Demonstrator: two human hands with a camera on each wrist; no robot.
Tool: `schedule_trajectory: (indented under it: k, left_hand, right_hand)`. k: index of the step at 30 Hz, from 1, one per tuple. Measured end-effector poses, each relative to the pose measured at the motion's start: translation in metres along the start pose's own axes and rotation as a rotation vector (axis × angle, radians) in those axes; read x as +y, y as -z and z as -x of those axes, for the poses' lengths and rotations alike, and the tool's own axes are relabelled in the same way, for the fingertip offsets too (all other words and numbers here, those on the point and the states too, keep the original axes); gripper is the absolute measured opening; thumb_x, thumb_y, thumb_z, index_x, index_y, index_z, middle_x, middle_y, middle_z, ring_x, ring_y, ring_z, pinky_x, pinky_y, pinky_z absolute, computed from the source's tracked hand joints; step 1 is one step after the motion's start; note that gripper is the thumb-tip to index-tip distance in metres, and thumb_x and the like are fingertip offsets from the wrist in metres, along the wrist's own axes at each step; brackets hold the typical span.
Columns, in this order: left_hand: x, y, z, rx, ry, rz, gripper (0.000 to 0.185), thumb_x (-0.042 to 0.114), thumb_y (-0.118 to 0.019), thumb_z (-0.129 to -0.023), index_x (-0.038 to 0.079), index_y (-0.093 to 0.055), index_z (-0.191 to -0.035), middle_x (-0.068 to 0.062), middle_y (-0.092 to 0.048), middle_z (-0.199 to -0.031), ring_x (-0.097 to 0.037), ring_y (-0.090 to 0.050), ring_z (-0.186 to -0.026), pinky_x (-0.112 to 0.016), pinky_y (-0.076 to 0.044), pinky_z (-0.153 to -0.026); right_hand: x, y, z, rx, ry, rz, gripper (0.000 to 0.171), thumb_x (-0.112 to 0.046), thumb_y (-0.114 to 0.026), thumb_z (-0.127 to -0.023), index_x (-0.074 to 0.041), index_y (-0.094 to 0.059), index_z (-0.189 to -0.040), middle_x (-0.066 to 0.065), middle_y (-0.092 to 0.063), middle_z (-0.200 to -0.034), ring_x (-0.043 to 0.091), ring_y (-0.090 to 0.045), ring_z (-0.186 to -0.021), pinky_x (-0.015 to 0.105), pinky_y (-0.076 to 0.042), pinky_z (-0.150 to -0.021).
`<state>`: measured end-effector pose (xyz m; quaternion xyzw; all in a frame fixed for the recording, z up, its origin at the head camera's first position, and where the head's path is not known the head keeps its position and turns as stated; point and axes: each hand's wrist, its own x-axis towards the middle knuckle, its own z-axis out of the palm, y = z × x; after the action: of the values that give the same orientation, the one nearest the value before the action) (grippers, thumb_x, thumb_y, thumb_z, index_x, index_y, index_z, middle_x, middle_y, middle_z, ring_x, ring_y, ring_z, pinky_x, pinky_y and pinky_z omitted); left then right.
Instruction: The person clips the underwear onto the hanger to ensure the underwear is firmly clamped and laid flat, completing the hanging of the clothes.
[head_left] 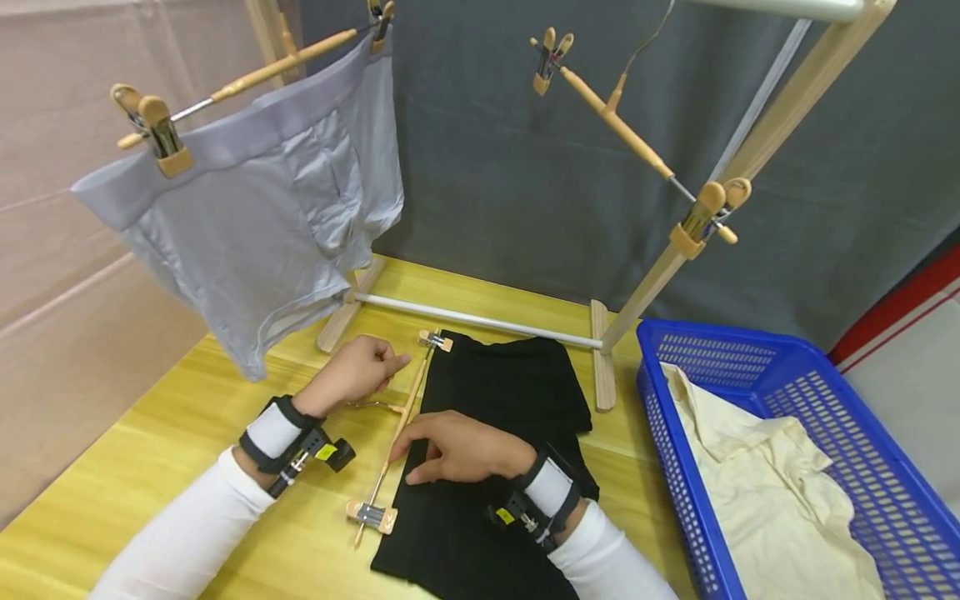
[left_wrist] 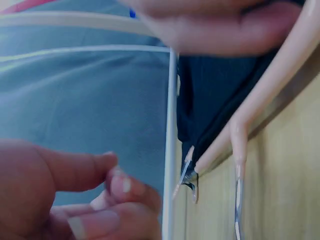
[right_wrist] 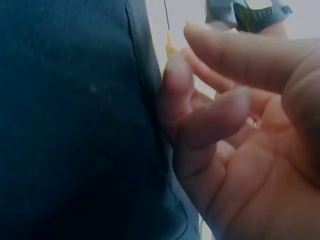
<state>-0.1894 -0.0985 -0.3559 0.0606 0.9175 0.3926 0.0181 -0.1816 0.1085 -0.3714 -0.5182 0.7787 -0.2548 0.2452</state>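
A wooden clip hanger [head_left: 408, 408] lies on the table along the waist edge of a spread black garment [head_left: 510, 387] shaped like shorts. Its far clip [head_left: 436, 340] and near clip [head_left: 372, 517] both sit at that edge. My left hand [head_left: 356, 371] hovers left of the bar, fingers loosely bent; the left wrist view shows thumb and fingers [left_wrist: 112, 187] close together with nothing between them. Over the garment, my right hand [head_left: 468, 450] reaches with relaxed fingers to the lower part of the bar. In the right wrist view its fingertips [right_wrist: 177, 75] are beside the garment's edge.
Grey boxer briefs [head_left: 262, 175] hang from a clip hanger at upper left. Another hanger [head_left: 615, 125] hangs bare from the wooden rack [head_left: 780, 108]. The rack's lower metal rail [head_left: 480, 317] crosses behind the garment. At right stands a blue basket [head_left: 652, 400] holding cream cloth [head_left: 765, 475].
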Motion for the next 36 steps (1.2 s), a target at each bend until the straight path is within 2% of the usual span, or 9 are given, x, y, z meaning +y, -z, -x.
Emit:
schedule_trajectory:
  k: [7, 11, 14, 16, 21, 24, 27, 30, 36]
  left_hand:
    - [0.003, -0.009, 0.018, -0.272, -0.108, -0.12, 0.038, 0.025, -0.056, -0.098, 0.01, -0.052, -0.063, 0.005, -0.045, -0.048, -0.009, -0.038, -0.043, -0.024, -0.031, -0.045]
    - [-0.005, -0.015, 0.028, -0.296, -0.149, -0.129, 0.04, 0.022, -0.054, -0.099, 0.01, -0.054, -0.061, 0.007, -0.044, -0.046, -0.008, -0.037, -0.041, -0.023, -0.03, -0.044]
    - [-0.014, -0.015, 0.035, -0.318, -0.155, -0.078, 0.04, 0.022, -0.052, -0.1, 0.008, -0.056, -0.062, 0.007, -0.045, -0.048, -0.007, -0.036, -0.042, -0.022, -0.03, -0.044]
    - [-0.021, -0.013, 0.039, -0.365, -0.168, -0.045, 0.04, 0.022, -0.052, -0.1, 0.008, -0.056, -0.063, 0.008, -0.045, -0.05, -0.006, -0.037, -0.043, -0.021, -0.03, -0.044]
    - [-0.033, -0.002, 0.042, -0.535, -0.272, -0.041, 0.038, 0.032, -0.057, -0.097, 0.013, -0.052, -0.064, 0.012, -0.042, -0.053, -0.002, -0.038, -0.045, -0.019, -0.032, -0.047]
    - [-0.033, 0.003, 0.042, -0.614, -0.304, -0.069, 0.039, 0.041, -0.062, -0.092, 0.017, -0.05, -0.063, 0.015, -0.038, -0.053, 0.001, -0.035, -0.045, -0.017, -0.029, -0.047]
    - [-0.027, 0.005, 0.046, -0.696, -0.315, -0.076, 0.041, 0.046, -0.065, -0.088, 0.017, -0.051, -0.061, 0.017, -0.036, -0.053, 0.003, -0.033, -0.045, -0.016, -0.027, -0.045]
    - [-0.021, 0.006, 0.055, -0.748, -0.31, -0.09, 0.041, 0.048, -0.067, -0.084, 0.018, -0.051, -0.062, 0.018, -0.036, -0.053, 0.004, -0.033, -0.046, -0.015, -0.027, -0.046]
    - [-0.011, 0.0, 0.068, -0.768, -0.285, -0.15, 0.042, 0.049, -0.07, -0.081, 0.018, -0.05, -0.06, 0.018, -0.036, -0.052, 0.003, -0.033, -0.046, -0.016, -0.027, -0.045]
  right_hand:
    - [-0.003, -0.003, 0.0, -0.009, 0.024, 0.116, 0.034, -0.02, -0.077, -0.083, -0.018, -0.065, -0.114, -0.009, -0.053, -0.118, -0.002, -0.053, -0.068, 0.011, -0.044, -0.067]
    - [-0.006, -0.011, 0.0, -0.022, 0.024, 0.202, 0.038, -0.025, -0.079, -0.08, -0.021, -0.065, -0.115, -0.01, -0.049, -0.119, -0.001, -0.053, -0.088, 0.011, -0.042, -0.078]
    - [-0.01, -0.017, 0.001, -0.048, 0.014, 0.232, 0.04, -0.027, -0.08, -0.079, -0.024, -0.064, -0.115, -0.011, -0.046, -0.117, 0.0, -0.048, -0.103, 0.013, -0.039, -0.084]
    - [-0.013, -0.02, 0.003, -0.055, 0.003, 0.236, 0.038, -0.026, -0.08, -0.079, -0.025, -0.063, -0.114, -0.011, -0.046, -0.115, 0.0, -0.049, -0.099, 0.013, -0.04, -0.081]
    - [-0.024, -0.02, 0.007, -0.04, -0.066, 0.264, 0.031, -0.025, -0.08, -0.078, -0.026, -0.062, -0.104, -0.01, -0.04, -0.103, 0.001, -0.049, -0.074, 0.012, -0.041, -0.067]
    - [-0.03, -0.02, 0.011, -0.041, -0.125, 0.286, 0.03, -0.025, -0.08, -0.077, -0.026, -0.061, -0.1, -0.01, -0.035, -0.101, 0.003, -0.047, -0.063, 0.013, -0.041, -0.06]
    - [-0.033, -0.019, 0.014, -0.057, -0.147, 0.309, 0.03, -0.026, -0.081, -0.076, -0.026, -0.06, -0.098, -0.011, -0.035, -0.106, 0.003, -0.047, -0.063, 0.014, -0.041, -0.059]
    - [-0.032, -0.019, 0.013, -0.068, -0.099, 0.339, 0.03, -0.027, -0.082, -0.075, -0.027, -0.06, -0.095, -0.013, -0.037, -0.11, 0.002, -0.047, -0.068, 0.013, -0.04, -0.061]
    - [-0.025, -0.014, 0.013, -0.102, 0.016, 0.394, 0.033, -0.025, -0.083, -0.075, -0.025, -0.061, -0.099, -0.015, -0.045, -0.109, -0.004, -0.048, -0.079, 0.009, -0.039, -0.069]
